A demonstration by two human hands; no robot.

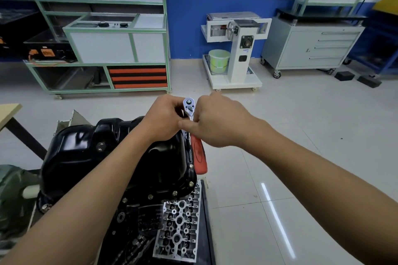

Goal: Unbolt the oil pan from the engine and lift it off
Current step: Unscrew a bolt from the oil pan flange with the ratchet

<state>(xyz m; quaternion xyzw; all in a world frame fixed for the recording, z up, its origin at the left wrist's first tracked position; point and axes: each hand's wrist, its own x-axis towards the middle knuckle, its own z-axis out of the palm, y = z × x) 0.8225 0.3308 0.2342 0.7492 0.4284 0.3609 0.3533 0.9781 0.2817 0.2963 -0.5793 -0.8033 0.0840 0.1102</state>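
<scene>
Head view: left hand [163, 117] and right hand [217, 123] both curl round the red-handled ratchet wrench [189, 106] above the far rim of the black oil pan [112, 157], which sits on the engine [178, 226].

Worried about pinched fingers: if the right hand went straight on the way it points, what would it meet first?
Probably the left hand, just across the ratchet from the right hand; depth unclear.

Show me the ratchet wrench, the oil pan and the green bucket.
ratchet wrench [199, 154]: head view, on its red handle.
oil pan [86, 142]: head view, on its glossy black top.
green bucket [218, 61]: head view, on its side wall.
</scene>
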